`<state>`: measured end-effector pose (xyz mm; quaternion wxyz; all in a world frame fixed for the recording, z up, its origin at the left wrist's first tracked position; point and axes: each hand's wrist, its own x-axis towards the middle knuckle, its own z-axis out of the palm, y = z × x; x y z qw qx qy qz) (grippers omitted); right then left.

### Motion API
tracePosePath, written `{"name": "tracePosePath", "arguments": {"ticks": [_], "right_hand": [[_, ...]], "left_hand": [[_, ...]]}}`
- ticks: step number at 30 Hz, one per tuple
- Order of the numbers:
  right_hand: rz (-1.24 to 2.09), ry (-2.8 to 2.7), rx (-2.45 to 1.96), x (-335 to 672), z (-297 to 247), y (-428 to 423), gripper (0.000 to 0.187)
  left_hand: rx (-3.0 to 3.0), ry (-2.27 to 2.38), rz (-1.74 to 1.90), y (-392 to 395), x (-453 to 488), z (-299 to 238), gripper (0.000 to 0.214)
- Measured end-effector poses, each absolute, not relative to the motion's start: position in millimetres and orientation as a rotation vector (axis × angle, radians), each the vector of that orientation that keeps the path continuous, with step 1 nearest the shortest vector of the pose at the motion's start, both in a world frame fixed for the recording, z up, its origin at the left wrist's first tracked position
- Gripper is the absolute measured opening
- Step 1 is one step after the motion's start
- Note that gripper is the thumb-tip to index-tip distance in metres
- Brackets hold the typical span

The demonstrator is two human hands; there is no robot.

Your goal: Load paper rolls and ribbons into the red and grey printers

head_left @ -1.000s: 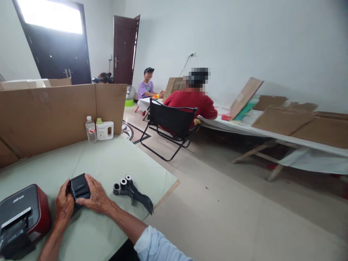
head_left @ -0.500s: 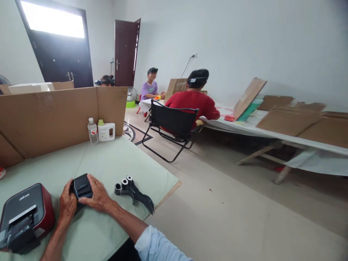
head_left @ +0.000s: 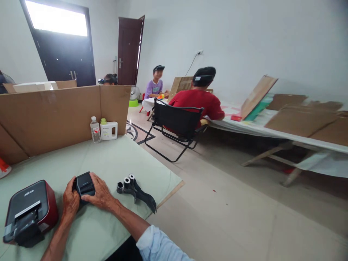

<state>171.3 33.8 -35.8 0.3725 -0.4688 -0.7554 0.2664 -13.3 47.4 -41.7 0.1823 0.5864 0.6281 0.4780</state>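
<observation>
Both my hands hold a small black boxy device (head_left: 86, 184) just above the table. My left hand (head_left: 71, 198) is closed round its left side, while my right hand (head_left: 100, 194) grips the right side with the thumb across the near face. The device's underside is hidden. Left of my hands sits a larger black and dark-red machine (head_left: 35, 206), which looks like a label printer, with a black part at its front. On the other side lie three small rolls (head_left: 126, 182) with white or dark cores, their black ribbon (head_left: 145, 198) trailing toward the table edge.
A cardboard screen (head_left: 59, 119) stands along the table's back. Before it are a clear water bottle (head_left: 95, 131) and a white jug (head_left: 109, 131) with a green cap. A person in red (head_left: 194, 101) sits on a black folding chair (head_left: 178, 119) at another table; two others are farther off.
The whole view has shifted slightly, so things appear a little farther right. My hands keep their hold on the device.
</observation>
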Motion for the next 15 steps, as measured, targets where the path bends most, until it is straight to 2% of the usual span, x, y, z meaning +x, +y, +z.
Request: {"name": "tracePosePath", "arguments": {"ticks": [15], "right_hand": [[0.711, -1.923, -1.199, 169.0, -42.0, 36.7, 0.119]], "left_hand": [[1.644, 1.752, 1.307, 48.0, -14.5, -42.5, 0.066]]}}
